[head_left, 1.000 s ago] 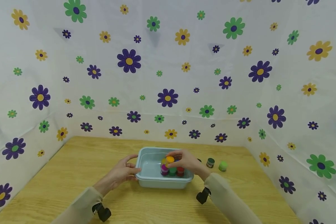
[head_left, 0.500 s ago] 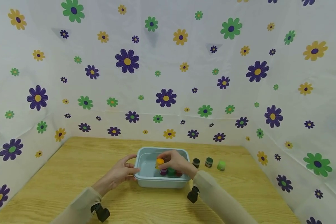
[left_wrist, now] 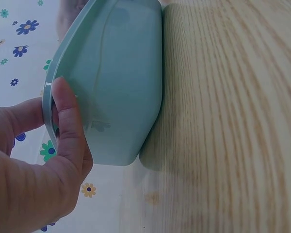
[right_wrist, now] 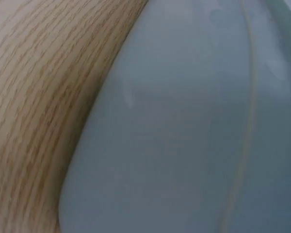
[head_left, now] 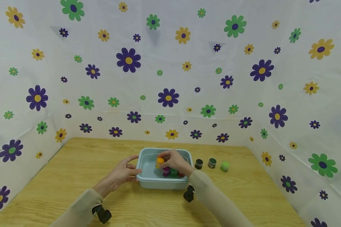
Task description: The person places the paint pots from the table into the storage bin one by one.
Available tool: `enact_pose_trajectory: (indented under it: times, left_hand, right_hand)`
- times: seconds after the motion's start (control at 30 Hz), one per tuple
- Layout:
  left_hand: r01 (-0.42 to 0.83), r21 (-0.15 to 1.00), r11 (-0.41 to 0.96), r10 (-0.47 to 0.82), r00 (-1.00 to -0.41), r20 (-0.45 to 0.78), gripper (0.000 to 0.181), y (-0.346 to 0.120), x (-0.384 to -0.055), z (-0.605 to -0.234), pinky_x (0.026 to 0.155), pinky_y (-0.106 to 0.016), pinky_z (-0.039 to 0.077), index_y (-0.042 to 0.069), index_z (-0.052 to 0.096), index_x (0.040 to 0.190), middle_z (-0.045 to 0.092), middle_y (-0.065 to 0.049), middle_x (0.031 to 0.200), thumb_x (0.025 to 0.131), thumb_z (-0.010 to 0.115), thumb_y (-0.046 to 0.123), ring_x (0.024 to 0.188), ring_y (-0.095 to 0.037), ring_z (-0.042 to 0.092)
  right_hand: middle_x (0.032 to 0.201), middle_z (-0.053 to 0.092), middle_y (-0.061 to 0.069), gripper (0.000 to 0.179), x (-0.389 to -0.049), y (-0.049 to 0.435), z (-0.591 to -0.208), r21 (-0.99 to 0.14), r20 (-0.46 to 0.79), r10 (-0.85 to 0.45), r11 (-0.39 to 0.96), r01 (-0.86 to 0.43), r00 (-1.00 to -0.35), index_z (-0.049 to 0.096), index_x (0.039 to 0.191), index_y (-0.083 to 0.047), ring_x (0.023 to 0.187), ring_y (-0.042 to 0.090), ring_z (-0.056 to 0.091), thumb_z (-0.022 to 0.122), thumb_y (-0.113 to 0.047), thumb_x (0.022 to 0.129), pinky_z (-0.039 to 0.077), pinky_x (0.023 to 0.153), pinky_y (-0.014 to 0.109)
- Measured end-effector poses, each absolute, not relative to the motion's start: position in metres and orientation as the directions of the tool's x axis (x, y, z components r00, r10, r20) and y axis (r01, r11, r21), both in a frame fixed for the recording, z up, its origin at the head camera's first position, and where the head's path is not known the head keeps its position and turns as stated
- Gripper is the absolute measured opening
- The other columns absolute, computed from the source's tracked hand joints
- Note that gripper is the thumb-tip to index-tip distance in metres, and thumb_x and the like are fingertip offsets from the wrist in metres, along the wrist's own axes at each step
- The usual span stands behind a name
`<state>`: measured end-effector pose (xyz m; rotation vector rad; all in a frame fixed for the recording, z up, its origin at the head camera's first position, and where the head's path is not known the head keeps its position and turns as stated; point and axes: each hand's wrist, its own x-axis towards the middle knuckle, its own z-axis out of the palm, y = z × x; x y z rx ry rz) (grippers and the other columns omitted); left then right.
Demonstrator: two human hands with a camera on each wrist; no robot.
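A pale blue plastic basin (head_left: 164,184) stands on the table. My left hand (head_left: 122,173) grips its left rim; the left wrist view shows thumb and fingers on either side of the basin's edge (left_wrist: 47,97). Inside the basin, my right hand (head_left: 174,160) pinches a small jar with an orange lid (head_left: 160,160), held left of the other jars. Beneath that hand sit a purple jar (head_left: 166,171), a green jar (head_left: 174,172) and a partly covered red jar (head_left: 181,174). The right wrist view holds only the basin's outer wall (right_wrist: 160,121) and wood; the hand is out of it.
To the right of the basin, a black-lidded jar (head_left: 198,164), a dark green jar (head_left: 212,163) and a light green jar (head_left: 224,166) stand in a row on the wooden table (head_left: 82,167). A flower-printed white sheet (head_left: 102,85) encloses the back and sides.
My right hand has carried the orange-lidded jar left from above the other jars, into the basin's middle. The black-lidded jar has come into full view. My left hand keeps its grip.
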<state>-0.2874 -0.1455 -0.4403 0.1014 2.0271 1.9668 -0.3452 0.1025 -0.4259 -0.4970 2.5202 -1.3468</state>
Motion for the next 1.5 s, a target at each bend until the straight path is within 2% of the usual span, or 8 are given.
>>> enact_pose_trajectory:
  times: [0.23, 0.53, 0.83, 1.1, 1.5]
  left_hand:
    - [-0.155, 0.986, 0.058, 0.272, -0.948, -0.165, 0.077, -0.145, -0.287, -0.440, 0.073, -0.037, 0.060, 0.010, 0.026, 0.153, 0.055, -0.013, 0.102, 0.090, 0.069, 0.006, 0.080, -0.021, 0.063]
    - [-0.149, 0.987, 0.062, 0.279, -0.947, -0.160, 0.076, -0.146, -0.288, -0.441, 0.075, -0.037, 0.060, 0.010, 0.025, 0.153, 0.056, -0.015, 0.106, 0.091, 0.068, 0.007, 0.082, -0.021, 0.064]
    - [-0.151, 0.987, 0.055, 0.280, -0.947, -0.160, 0.076, -0.147, -0.287, -0.439, 0.075, -0.037, 0.060, 0.008, 0.025, 0.153, 0.054, -0.016, 0.106, 0.090, 0.068, 0.006, 0.082, -0.022, 0.063]
    - [-0.146, 0.986, 0.076, 0.263, -0.951, -0.161, 0.075, -0.145, -0.287, -0.439, 0.075, -0.039, 0.060, 0.009, 0.027, 0.153, 0.055, -0.014, 0.103, 0.090, 0.068, 0.005, 0.082, -0.021, 0.063]
    - [-0.141, 0.986, 0.083, 0.269, -0.950, -0.159, 0.076, -0.145, -0.286, -0.439, 0.075, -0.038, 0.060, 0.009, 0.027, 0.153, 0.054, -0.015, 0.104, 0.090, 0.069, 0.007, 0.082, -0.021, 0.063]
  right_hand:
    - [0.114, 0.070, 0.011, 0.043, -0.348, 0.097, -0.431, -0.836, -0.028, -0.388, 0.515, -0.191, -0.921, 0.068, 0.121, -0.001, 0.105, 0.024, 0.064, 0.079, -0.002, 0.079, 0.057, 0.087, 0.035]
    - [0.114, 0.070, 0.014, 0.042, -0.348, 0.090, -0.432, -0.817, 0.003, -0.384, 0.531, -0.223, -0.923, 0.068, 0.119, 0.001, 0.104, 0.026, 0.064, 0.079, 0.001, 0.078, 0.056, 0.090, 0.039]
    - [0.113, 0.072, 0.011, 0.040, -0.349, 0.085, -0.436, -0.760, 0.014, -0.345, 0.606, -0.234, -0.938, 0.072, 0.113, -0.002, 0.099, 0.020, 0.064, 0.083, -0.001, 0.074, 0.053, 0.095, 0.040]
    - [0.105, 0.073, 0.008, 0.033, -0.349, 0.085, -0.438, -0.737, 0.015, -0.340, 0.632, -0.240, -0.940, 0.075, 0.107, -0.004, 0.091, 0.018, 0.063, 0.083, -0.004, 0.075, 0.055, 0.085, 0.035]
    - [0.105, 0.072, 0.005, 0.029, -0.351, 0.084, -0.440, -0.734, 0.017, -0.292, 0.645, -0.210, -0.956, 0.076, 0.103, -0.008, 0.093, 0.017, 0.062, 0.084, -0.012, 0.076, 0.055, 0.086, 0.036]
